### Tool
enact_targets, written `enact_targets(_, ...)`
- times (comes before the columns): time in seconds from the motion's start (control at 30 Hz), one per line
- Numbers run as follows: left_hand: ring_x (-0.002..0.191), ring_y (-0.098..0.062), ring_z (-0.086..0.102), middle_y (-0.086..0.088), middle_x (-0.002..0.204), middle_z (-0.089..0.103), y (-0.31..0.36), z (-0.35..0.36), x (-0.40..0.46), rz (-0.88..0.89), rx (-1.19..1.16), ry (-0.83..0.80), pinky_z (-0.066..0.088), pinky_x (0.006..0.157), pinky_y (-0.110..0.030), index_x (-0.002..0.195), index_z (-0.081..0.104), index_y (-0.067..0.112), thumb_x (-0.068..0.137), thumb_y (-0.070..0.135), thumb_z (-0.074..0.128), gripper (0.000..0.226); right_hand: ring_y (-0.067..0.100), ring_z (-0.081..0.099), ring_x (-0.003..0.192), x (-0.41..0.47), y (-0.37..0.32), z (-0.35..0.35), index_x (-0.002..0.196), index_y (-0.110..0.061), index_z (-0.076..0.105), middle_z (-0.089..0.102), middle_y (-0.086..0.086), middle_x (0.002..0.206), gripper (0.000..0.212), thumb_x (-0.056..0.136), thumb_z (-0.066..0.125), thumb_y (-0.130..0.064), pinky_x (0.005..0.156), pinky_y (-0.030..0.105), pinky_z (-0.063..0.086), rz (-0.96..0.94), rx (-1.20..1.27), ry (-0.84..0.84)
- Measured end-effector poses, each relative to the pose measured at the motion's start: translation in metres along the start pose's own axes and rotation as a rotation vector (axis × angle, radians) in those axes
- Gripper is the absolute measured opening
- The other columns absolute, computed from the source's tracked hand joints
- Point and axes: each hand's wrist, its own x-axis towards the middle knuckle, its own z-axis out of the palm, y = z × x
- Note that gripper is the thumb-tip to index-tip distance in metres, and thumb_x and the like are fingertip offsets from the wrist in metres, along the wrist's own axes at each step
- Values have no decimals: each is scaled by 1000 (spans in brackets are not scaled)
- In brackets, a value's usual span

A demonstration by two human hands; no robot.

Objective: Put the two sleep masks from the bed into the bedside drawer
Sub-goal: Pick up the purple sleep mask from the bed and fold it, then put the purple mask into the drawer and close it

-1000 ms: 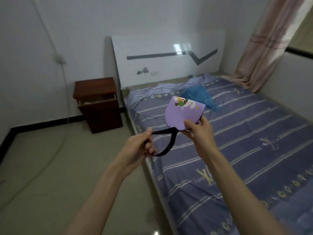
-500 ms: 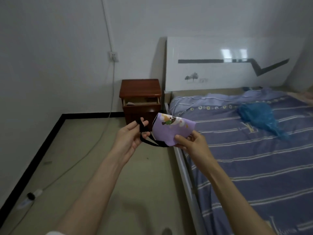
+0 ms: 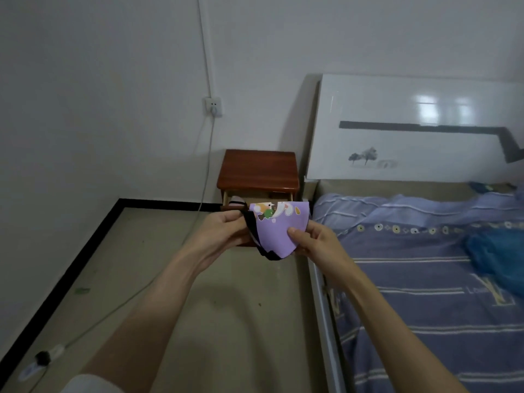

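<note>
A purple sleep mask (image 3: 276, 232) with a cartoon print and a black strap is folded and held in the air in front of me. My right hand (image 3: 314, 241) pinches its right side. My left hand (image 3: 224, 232) grips the black strap at its left edge. Just behind the mask stands the reddish wooden bedside table (image 3: 259, 170), its top drawer (image 3: 256, 198) pulled open. Inside the drawer something pinkish with a dark strap shows at the left; I cannot tell what it is. The mask hides most of the drawer front.
The bed (image 3: 425, 279) with a blue striped cover fills the right side, a crumpled blue plastic bag (image 3: 499, 256) on it. A white headboard (image 3: 411, 129) stands behind. A cable (image 3: 204, 171) runs from a wall socket (image 3: 213, 106) down across the floor at left.
The view has moved closer to the bedside table. Both hands have come together on the mask, with the strap gathered in against it.
</note>
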Motion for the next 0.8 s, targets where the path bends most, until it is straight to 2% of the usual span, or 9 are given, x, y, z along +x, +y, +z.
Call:
enact_targets(0.13,92,-21,69,-7,92,76,-1,-24,65,-141,-12,-19,58,74,-26,91,71,11,82,24,63,18,12,68,86,72,-6,-7,107,-19,62,70,3,102,21,88,55,-18,70,21,56,-36,63,52)
enact_targets(0.23,93,-19,69,-5,97,75,4,-44,118,-22,-104,-13,58,71,-26,95,71,16,75,28,64,24,16,65,85,131,-4,-12,102,-20,63,69,3,101,17,88,55,-18,71,27,55,-17,25,51)
enact_targets(0.33,91,-13,69,3,96,75,14,-68,179,101,-99,29,57,69,-23,92,71,19,73,29,62,23,19,63,82,189,4,-17,93,-28,63,70,-4,95,12,88,56,-19,66,24,54,10,-60,33)
enact_targets(0.4,90,-12,69,6,91,76,18,-85,225,104,-79,36,58,72,-26,99,69,19,77,24,62,23,22,60,80,233,10,-20,96,-25,62,69,0,96,11,88,56,-21,64,25,52,38,-87,58)
enact_targets(0.5,84,-13,70,8,85,76,27,-110,286,53,-57,118,58,71,-28,112,63,13,84,16,60,28,22,59,79,295,13,-24,106,-12,62,68,8,99,21,89,55,-21,65,24,50,72,-148,59)
enact_targets(0.57,85,-17,70,9,86,76,33,-125,325,30,28,126,56,76,-35,106,67,21,75,26,68,32,9,65,76,334,16,-26,103,-12,63,71,-3,91,17,88,56,-18,63,16,52,98,-150,54)
enact_targets(0.63,86,-20,67,7,86,75,40,-133,358,-19,147,89,52,80,-41,90,71,30,60,38,72,32,-3,65,66,364,20,-29,89,-16,65,71,-17,70,9,88,57,-13,56,10,50,111,-150,69)
enact_targets(0.73,68,-7,60,14,68,69,38,-138,404,-17,286,-25,48,69,-28,76,70,28,73,24,69,6,8,63,59,401,33,-40,86,-7,68,68,-10,59,11,87,58,-13,55,18,51,170,-174,88)
enact_targets(0.8,64,-3,57,14,69,67,30,-138,427,-49,295,-47,44,66,-22,75,69,27,82,17,62,14,8,65,58,418,45,-49,84,-11,69,71,-9,62,10,86,60,-14,53,17,51,223,-123,86)
